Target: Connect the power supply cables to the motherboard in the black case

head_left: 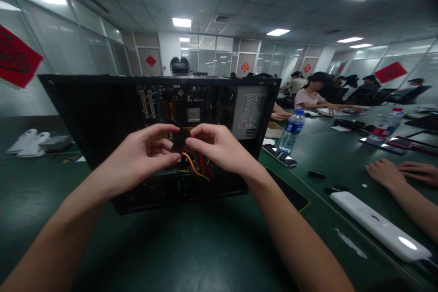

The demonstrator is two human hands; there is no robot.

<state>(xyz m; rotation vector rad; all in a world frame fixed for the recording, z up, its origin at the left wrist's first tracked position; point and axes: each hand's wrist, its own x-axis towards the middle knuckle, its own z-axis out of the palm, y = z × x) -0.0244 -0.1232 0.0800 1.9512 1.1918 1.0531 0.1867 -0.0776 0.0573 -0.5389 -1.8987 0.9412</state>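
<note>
A desktop computer case (99, 159) stands on the table in front of me, its open side facing me. Between my hands, in front of the case, is a small flat dark part (180, 140) whose exact kind I cannot make out. My left hand (137, 150) grips its left side, thumb below and fingers above. With thumb and fingertips, my right hand (219, 146) pinches its upper right edge. Yellow, red and black power wires (193, 164) hang just below it. Behind are the motherboard (203, 96) and the power supply (251, 107) with a white label.
Right of the case stand a water bottle (292, 131), a phone (278, 155) and a black mat (287, 191). A white power strip (379, 226) lies near another person's hands (386, 175). White objects (29, 142) and a grey box (56, 143) sit at left. More people sit farther back.
</note>
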